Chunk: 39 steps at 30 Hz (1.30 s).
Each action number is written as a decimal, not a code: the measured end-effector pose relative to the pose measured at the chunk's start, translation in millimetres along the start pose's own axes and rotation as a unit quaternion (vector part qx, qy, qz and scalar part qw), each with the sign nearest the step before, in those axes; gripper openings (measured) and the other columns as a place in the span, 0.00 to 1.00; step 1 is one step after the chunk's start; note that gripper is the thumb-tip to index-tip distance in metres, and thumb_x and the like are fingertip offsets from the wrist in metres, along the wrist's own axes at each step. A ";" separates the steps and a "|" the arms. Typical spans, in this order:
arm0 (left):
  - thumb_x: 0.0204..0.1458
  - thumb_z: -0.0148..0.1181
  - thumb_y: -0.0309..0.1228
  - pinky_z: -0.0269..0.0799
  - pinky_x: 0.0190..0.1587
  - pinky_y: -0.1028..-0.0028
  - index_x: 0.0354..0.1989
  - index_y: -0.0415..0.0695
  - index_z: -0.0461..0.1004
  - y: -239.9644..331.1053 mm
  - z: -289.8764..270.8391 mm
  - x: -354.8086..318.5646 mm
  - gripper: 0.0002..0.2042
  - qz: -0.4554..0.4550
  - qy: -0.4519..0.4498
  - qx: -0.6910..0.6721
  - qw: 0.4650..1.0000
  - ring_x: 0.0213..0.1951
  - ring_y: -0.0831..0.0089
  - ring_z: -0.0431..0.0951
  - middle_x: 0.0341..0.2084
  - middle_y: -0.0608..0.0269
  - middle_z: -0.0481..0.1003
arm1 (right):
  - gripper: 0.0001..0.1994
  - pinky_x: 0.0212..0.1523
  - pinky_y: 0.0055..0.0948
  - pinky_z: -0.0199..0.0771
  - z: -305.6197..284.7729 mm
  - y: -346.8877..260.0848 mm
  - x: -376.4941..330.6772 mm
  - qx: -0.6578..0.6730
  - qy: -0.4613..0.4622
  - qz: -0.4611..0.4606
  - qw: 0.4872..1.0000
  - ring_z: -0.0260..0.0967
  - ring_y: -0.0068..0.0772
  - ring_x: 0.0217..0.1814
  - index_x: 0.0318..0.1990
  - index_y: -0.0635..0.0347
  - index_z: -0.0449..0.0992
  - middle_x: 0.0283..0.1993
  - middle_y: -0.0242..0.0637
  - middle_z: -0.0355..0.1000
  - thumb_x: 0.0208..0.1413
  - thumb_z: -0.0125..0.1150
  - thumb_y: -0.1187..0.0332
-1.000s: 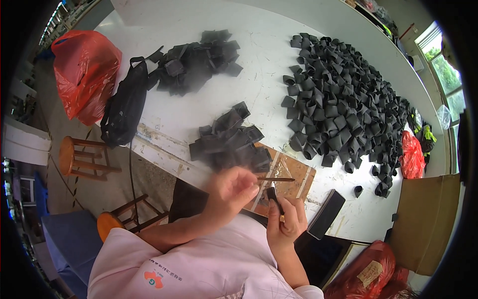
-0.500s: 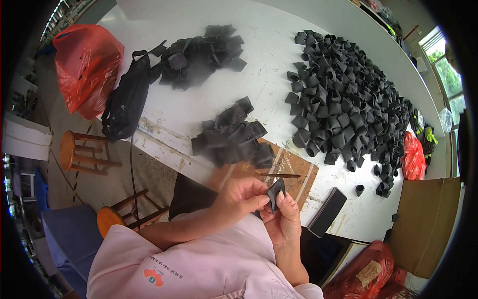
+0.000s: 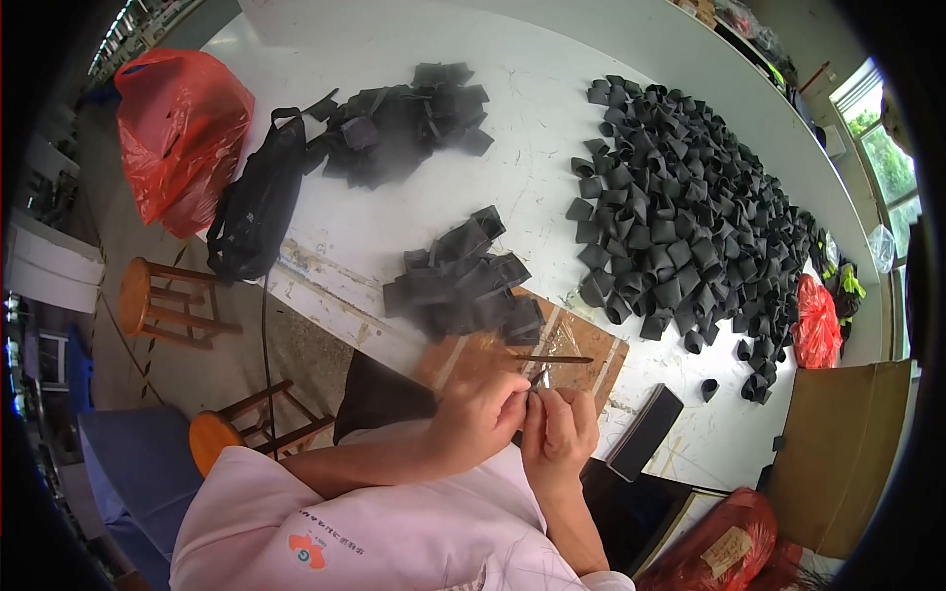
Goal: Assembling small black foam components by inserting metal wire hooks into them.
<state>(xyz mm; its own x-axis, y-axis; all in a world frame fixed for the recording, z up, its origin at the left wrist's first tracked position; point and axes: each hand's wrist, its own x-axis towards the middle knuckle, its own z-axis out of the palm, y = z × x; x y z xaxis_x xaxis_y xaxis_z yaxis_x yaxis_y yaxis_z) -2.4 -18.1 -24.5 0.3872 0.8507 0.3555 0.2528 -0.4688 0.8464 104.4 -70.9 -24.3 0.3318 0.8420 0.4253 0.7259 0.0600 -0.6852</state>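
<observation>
My left hand [image 3: 481, 416] and my right hand [image 3: 560, 426] meet at the table's near edge, both closed in a pinch. Between their fingertips is a small black fabric piece [image 3: 536, 378], mostly covered by the fingers. Just beyond the fingertips, a thin dark brown stick [image 3: 557, 360] lies over a brown board [image 3: 581, 340] with clear film on it. Flat black fabric pieces [image 3: 463, 281] lie in a loose heap left of the board. On the right spreads a large pile of folded, looped black pieces [image 3: 680, 217].
More flat black pieces [image 3: 394, 123] lie farther back, beside a black bag [image 3: 258, 202] and a red plastic bag [image 3: 187, 133]. A dark oblong case [image 3: 645, 431] rests right of my hands. Wooden stools [image 3: 148, 295] stand at left, a cardboard box [image 3: 838, 453] at right.
My hands have turned the black piece, and my fingers now cover most of it. My right hand has rolled over so its back shows. The view has shifted slightly.
</observation>
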 end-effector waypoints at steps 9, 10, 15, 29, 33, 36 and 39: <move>0.44 0.51 0.18 0.56 0.18 0.87 0.32 0.36 0.67 10.6 -25.8 24.2 0.06 -0.404 -0.142 -0.584 0.690 0.16 0.88 0.63 0.21 0.66 0.70 | 0.04 0.20 0.17 0.51 -6.7 4.9 9.2 0.432 -0.024 0.314 0.845 0.53 0.17 0.19 0.22 0.64 0.71 0.22 0.30 0.64 0.43 0.59 0.77; 0.44 0.51 0.18 0.56 0.18 0.87 0.32 0.36 0.67 11.8 -21.1 19.6 0.06 -0.402 -0.147 -0.585 0.689 0.16 0.88 0.63 0.21 0.66 0.70 | 0.05 0.20 0.16 0.50 -10.4 3.5 11.8 0.608 -0.046 0.406 0.681 0.53 0.16 0.19 0.22 0.64 0.71 0.23 0.28 0.64 0.44 0.60 0.74; 0.43 0.49 0.15 0.59 0.17 0.86 0.32 0.36 0.67 20.6 -13.5 29.2 0.07 -0.255 -0.049 -0.392 0.883 0.19 0.86 0.67 0.26 0.60 0.71 | 0.08 0.22 0.15 0.49 -24.6 -10.2 22.4 0.686 -0.098 0.400 0.600 0.51 0.15 0.22 0.27 0.62 0.71 0.22 0.25 0.61 0.52 0.54 0.67; 0.51 0.51 0.25 0.66 0.29 0.84 0.43 0.38 0.67 14.2 -15.0 49.2 0.11 -0.160 -0.065 -0.415 0.893 0.27 0.78 0.71 0.32 0.61 0.71 | 0.09 0.20 0.17 0.53 -26.1 9.3 56.4 0.491 -0.164 0.254 0.817 0.55 0.14 0.20 0.27 0.61 0.68 0.24 0.27 0.62 0.55 0.50 0.67; 0.47 0.55 0.22 0.66 0.37 0.78 0.36 0.38 0.72 28.6 -23.7 74.7 0.07 0.083 -0.114 -0.194 0.971 0.37 0.73 0.70 0.33 0.58 0.70 | 0.10 0.25 0.25 0.64 -37.2 -5.1 54.5 0.195 -0.016 0.099 0.976 0.63 0.27 0.27 0.34 0.65 0.69 0.32 0.38 0.65 0.47 0.58 0.68; 0.46 0.57 0.22 0.66 0.38 0.77 0.34 0.39 0.73 18.5 -18.5 68.2 0.06 0.040 -0.106 -0.259 0.959 0.38 0.72 0.70 0.33 0.58 0.70 | 0.21 0.26 0.29 0.65 -35.8 -13.3 49.9 0.060 0.009 -0.037 0.997 0.63 0.37 0.29 0.38 0.65 0.70 0.33 0.41 0.66 0.35 0.68 0.68; 0.50 0.54 0.26 0.63 0.40 0.75 0.31 0.39 0.71 24.8 -16.1 57.9 0.04 -0.113 -0.034 -0.449 0.886 0.37 0.73 0.68 0.30 0.61 0.70 | 0.19 0.23 0.28 0.64 -30.0 -18.6 53.7 0.019 0.034 -0.081 0.996 0.63 0.36 0.27 0.37 0.65 0.71 0.30 0.39 0.66 0.34 0.68 0.71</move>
<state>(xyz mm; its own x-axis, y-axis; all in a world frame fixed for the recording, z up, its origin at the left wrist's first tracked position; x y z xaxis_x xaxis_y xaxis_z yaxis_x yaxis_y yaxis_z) 12.0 23.4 23.4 0.4776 0.8676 0.1387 -0.4653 0.1159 0.8775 126.8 -42.9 29.0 0.2538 0.7815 0.5700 0.7498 0.2134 -0.6264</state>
